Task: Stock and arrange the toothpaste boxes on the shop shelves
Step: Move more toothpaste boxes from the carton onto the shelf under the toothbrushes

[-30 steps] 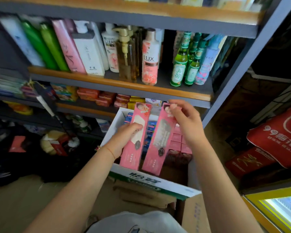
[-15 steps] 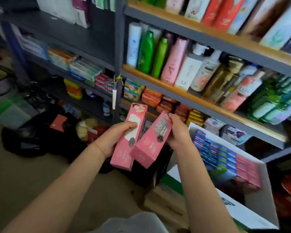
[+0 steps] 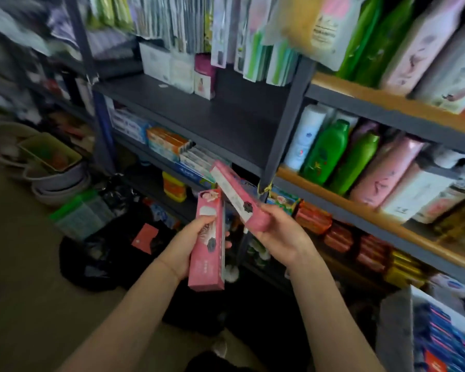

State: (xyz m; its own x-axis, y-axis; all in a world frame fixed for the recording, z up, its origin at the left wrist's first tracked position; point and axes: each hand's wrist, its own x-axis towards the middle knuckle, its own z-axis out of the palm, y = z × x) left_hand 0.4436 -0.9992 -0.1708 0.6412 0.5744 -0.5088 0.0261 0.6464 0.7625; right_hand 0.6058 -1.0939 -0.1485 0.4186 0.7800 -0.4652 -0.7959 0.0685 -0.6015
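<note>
**Two pink boxes in the hands, on the way to the shelf**

The person seems to be in the carrying step: the boxes are in the hands but not yet on a shelf. The left hand (image 3: 191,245) grips one pink toothpaste box (image 3: 208,241) around its middle and holds it nearly upright, with the thumb across the front. The right hand (image 3: 277,232) grips the near end of a second pink box (image 3: 234,196), which points up and to the left, toward the shelves. The two boxes are close together; it is not clear if they touch.

Just beyond the far end of the second box, a dark shelf (image 3: 156,158) already carries other toothpaste boxes (image 3: 169,143) lying flat. The wide dark shelf above (image 3: 199,114) has much bare surface. Probably the next move needs a choice of place, then each box must be turned flat and pushed in beside the others. The carton (image 3: 440,331) with more stock stands at the near right.
</note>
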